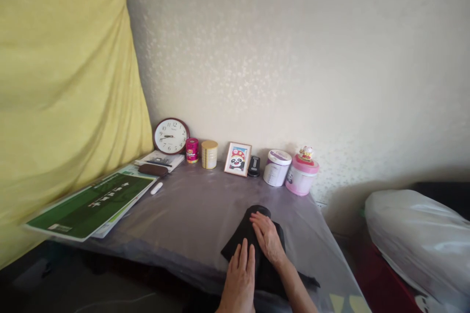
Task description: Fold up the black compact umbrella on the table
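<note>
A black piece of cloth [243,227], which looks like a folded garment, lies near the front of the grey-covered table [183,210]. Resting on its near left part is my left hand [239,274], palm down with the fingers straight and close together. My right hand [268,238] lies flat farther up on the same cloth, fingers stretched toward its far edge. A narrow strip of the black fabric sticks out to the right, past my right forearm. Neither hand is gripping the cloth.
Along the wall stand a round clock [171,136], a pink can [191,150], a yellow-lidded can [209,155], a framed panda picture [238,159], a white tub [277,168] and a pink tub [301,177]. Green sheets [99,200] lie left. A plastic-covered bundle [418,234] sits right.
</note>
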The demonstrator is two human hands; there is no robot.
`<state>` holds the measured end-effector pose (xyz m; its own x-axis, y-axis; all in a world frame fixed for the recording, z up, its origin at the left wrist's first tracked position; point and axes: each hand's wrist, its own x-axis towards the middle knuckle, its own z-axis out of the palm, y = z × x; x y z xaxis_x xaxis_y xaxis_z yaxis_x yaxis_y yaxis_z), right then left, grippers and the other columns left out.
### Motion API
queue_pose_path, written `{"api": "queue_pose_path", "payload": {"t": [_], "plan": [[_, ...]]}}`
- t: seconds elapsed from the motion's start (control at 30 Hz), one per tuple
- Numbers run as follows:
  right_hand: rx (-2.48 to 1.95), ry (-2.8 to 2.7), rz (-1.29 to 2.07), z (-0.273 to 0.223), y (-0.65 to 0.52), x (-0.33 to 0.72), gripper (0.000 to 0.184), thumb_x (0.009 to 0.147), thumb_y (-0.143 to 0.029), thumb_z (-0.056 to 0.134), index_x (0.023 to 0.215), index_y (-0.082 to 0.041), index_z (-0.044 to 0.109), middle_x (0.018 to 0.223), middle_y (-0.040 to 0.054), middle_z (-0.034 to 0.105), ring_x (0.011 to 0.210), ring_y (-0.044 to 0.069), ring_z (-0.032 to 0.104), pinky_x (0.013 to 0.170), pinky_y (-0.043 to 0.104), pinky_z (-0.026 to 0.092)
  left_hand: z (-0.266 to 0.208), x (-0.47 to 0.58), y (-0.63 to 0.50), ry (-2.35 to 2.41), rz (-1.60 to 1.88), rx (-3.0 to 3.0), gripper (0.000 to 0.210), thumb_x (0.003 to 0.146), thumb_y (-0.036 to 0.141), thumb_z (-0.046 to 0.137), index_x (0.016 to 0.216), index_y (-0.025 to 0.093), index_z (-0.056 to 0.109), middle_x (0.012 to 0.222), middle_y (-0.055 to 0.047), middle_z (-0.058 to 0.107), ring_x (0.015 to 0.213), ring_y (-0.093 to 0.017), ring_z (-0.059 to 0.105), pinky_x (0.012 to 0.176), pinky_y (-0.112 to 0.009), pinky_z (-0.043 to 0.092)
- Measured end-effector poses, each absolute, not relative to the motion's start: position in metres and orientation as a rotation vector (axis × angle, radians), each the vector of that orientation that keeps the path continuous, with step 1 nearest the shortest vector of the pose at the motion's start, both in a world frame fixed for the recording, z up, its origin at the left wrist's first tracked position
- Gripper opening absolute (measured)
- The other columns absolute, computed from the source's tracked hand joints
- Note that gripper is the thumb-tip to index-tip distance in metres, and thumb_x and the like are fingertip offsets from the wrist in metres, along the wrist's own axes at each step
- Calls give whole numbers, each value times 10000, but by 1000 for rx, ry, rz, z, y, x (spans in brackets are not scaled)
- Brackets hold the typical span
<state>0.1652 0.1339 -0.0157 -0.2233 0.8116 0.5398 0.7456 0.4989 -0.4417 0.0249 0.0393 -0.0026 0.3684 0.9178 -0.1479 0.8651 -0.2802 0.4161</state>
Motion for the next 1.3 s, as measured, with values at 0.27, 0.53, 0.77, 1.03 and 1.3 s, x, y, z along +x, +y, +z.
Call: {"api": "queue_pose_path", "payload": {"t": [0.27, 0.53, 0.77, 1.03, 1.3], "plan": [[-1862, -1225, 343, -27, 131, 234, 324, 769, -323, 381, 890, -165, 636, 909, 126, 684, 900, 235, 629, 808, 355, 469, 0, 11, 35, 1482, 382, 2094, 950, 533, -10, 425, 1404, 135, 73, 1493, -56, -23, 1374, -209, 50, 1121, -320, 144], [-1911, -1192, 572, -27, 115, 232, 392, 764, -489, 379, 666, -200, 626, 542, 19, 618, 479, 161, 576, 426, 237, 412, 7, 0, 40, 1361, 526, 1954, 893, 564, -33, 379, 1403, 97, 103, 1505, -71, 48, 1371, -148, 79, 1113, -230, 129], [-2032, -1349, 244, -21, 121, 217, 408, 835, -463, 369, 607, -214, 596, 640, 80, 675, 676, 227, 649, 579, 280, 424, 6, -6, 44, 1319, 592, 1887, 887, 561, -42, 362, 1399, 115, 118, 1506, -70, 61, 1370, -130, 86, 1120, -257, 127], [-2377, -1609, -5, -20, 102, 223, 272, 906, -342, 364, 878, -182, 582, 800, 129, 693, 795, 262, 660, 628, 316, 423, 8, -16, 46, 1258, 630, 1824, 860, 593, -10, 358, 1403, 103, 94, 1507, -73, 42, 1374, -153, 61, 1129, -288, 96], [-2119, -1816, -353, -8, 97, 209, 295, 912, -244, 337, 1036, -162, 592, 1041, 119, 652, 976, 248, 601, 794, 341, 446, 0, -14, 47, 1246, 650, 1831, 862, 582, 5, 380, 1398, 73, 110, 1504, -96, 52, 1375, -183, 73, 1133, -312, 99]]}}
